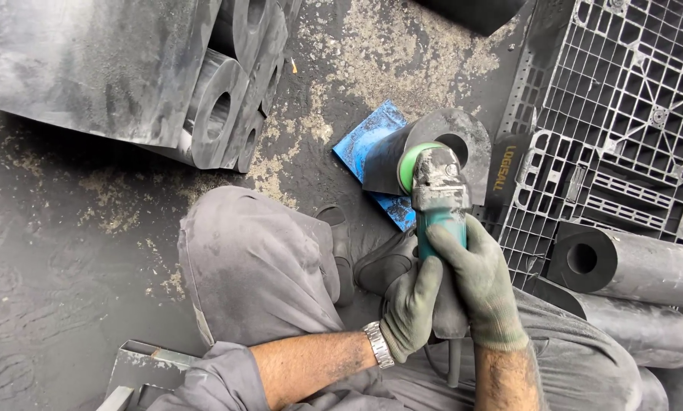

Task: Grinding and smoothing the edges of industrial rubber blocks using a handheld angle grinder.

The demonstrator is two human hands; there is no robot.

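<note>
Basically, both gloved hands wrap the grinder [436, 202]: left hand [411, 304] closed on its rear, right hand [482, 285] closed on the teal body. Grimy grey head, green guard. Long axis runs away from the person, head pointing up-frame, touching a black tube [433, 148] lying on a blue board [368, 137].

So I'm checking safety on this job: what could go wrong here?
The grinder works a rubber cylinder that lies loose on a blue board; it could roll or kick. The shoe sits close under the disc. Both hands, left and right, wear only thin gloves.
</note>
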